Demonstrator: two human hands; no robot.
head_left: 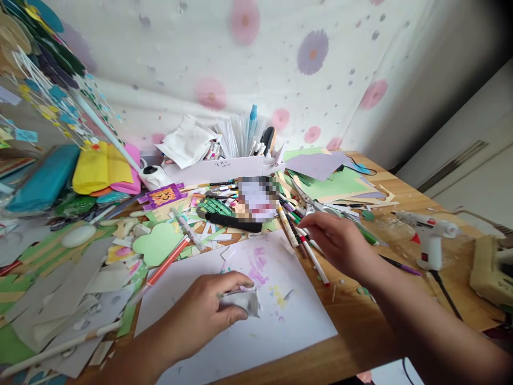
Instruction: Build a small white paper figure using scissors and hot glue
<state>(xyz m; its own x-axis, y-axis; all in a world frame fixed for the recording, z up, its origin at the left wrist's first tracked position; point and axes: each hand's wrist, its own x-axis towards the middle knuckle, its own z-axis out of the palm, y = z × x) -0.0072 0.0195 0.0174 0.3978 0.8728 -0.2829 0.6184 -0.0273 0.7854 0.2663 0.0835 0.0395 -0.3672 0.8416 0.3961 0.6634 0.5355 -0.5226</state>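
Note:
My left hand (pixel 218 305) is closed around a small folded piece of white paper (pixel 246 302), gripped between thumb and fingers. It is over a large white sheet (pixel 288 321) marked with pink and yellow stains. Farther right, my right hand (pixel 336 240) reaches over the pens, its fingers bent forward and apart from the thumb. No held thing shows in it. Just beyond its fingertips lie metal scissors (pixel 305 199). A white pen with a red end (pixel 315 262) lies beneath this hand, and a green pen (pixel 366 235) lies beside it.
Paper scraps (pixel 68 283) cover the left side. A black-handled cutter (pixel 232 221) lies behind the sheet, before a white box (pixel 224 168) of supplies. At right stand a glue gun (pixel 430 235) with a cord and a beige device (pixel 487 272).

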